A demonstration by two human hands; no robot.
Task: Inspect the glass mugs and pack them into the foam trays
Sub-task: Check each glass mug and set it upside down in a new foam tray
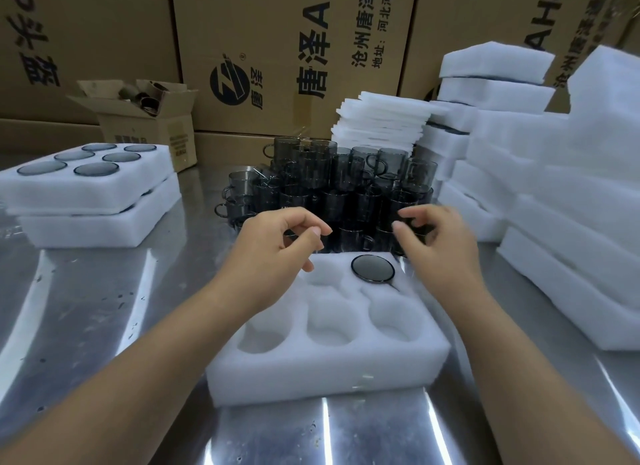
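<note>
The foam tray (329,371) holds one mug (373,269) in its far-right pocket. Over its far edge, left hand (273,253) and right hand (443,250) hover loosely curled, empty — a hasty grab could topple the stacked mugs (346,177) beyond.

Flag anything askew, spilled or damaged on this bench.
Nothing looks broken or spilled. The foam sheets behind the mugs are stacked unevenly, edges fanned out. At left, the filled tray sits offset on the lower tray.
</note>
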